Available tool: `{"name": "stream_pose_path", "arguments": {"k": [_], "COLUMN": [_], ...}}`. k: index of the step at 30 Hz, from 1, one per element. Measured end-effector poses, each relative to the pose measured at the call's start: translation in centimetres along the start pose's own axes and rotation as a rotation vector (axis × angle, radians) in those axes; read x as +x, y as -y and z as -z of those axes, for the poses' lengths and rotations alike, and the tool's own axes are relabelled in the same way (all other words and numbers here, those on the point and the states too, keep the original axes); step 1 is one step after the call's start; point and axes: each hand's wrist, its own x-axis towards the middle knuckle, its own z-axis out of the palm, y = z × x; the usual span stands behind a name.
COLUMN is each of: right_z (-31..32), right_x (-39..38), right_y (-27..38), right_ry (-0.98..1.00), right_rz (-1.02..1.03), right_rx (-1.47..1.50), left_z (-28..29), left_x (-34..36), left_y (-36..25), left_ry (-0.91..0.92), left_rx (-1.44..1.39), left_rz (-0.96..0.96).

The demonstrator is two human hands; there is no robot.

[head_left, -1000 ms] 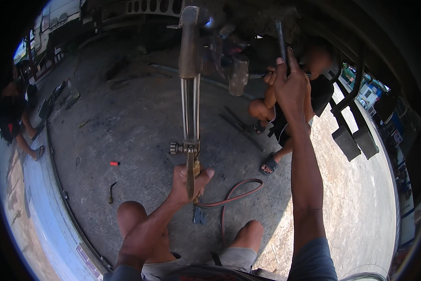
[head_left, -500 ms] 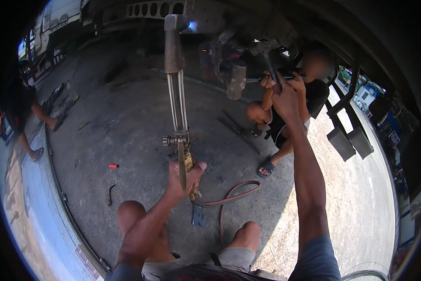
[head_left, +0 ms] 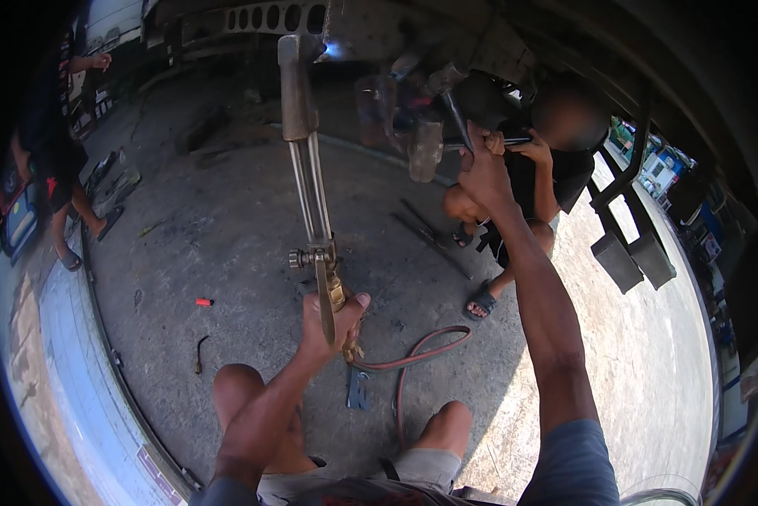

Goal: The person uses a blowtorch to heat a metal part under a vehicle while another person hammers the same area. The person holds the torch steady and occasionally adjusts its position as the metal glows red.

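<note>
My left hand (head_left: 322, 324) is wrapped round the brass handle of a cutting torch (head_left: 313, 190), which stands nearly upright. A small blue flame (head_left: 332, 49) burns at its tip, close to the vehicle's underside. Out ahead, my right hand (head_left: 485, 175) grips a hammer (head_left: 455, 105) by its handle. The hammer's head is up beside a blackened metal bracket (head_left: 425, 150) that hangs under the vehicle. A co-worker (head_left: 564, 169) squats just beyond my right hand and holds a metal bar (head_left: 514, 141) level towards that bracket.
A red hose (head_left: 434, 341) loops from the torch over the concrete floor. A small red object (head_left: 204, 302), a short curved piece (head_left: 199, 354) and dark rods (head_left: 430, 240) lie there. Another person (head_left: 54, 160) stands far left. Dark boxy steps (head_left: 632, 260) hang at the right.
My right hand has swung the hammer left, closer to the bracket. The torch head has shifted slightly left and down, its flame still lit. The person at far left is now more upright.
</note>
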Motion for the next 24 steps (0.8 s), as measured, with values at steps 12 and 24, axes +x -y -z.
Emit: {"name": "stream_pose_path", "arguments": {"k": [12, 24], "right_z": [10.5, 1.2], "right_x": [4.8, -0.2], "right_y": [8.6, 4.6], "right_ry": [-0.182, 0.182], "right_rz": [-0.516, -0.187], "right_rx": [0.699, 0.185], "left_z": [2.1, 1.3], "left_x": [-0.2, -0.3], "left_y": [0.3, 0.1], "left_ry": [-0.005, 0.008], "left_rx": [0.083, 0.031], "left_rz": [-0.064, -0.058]}}
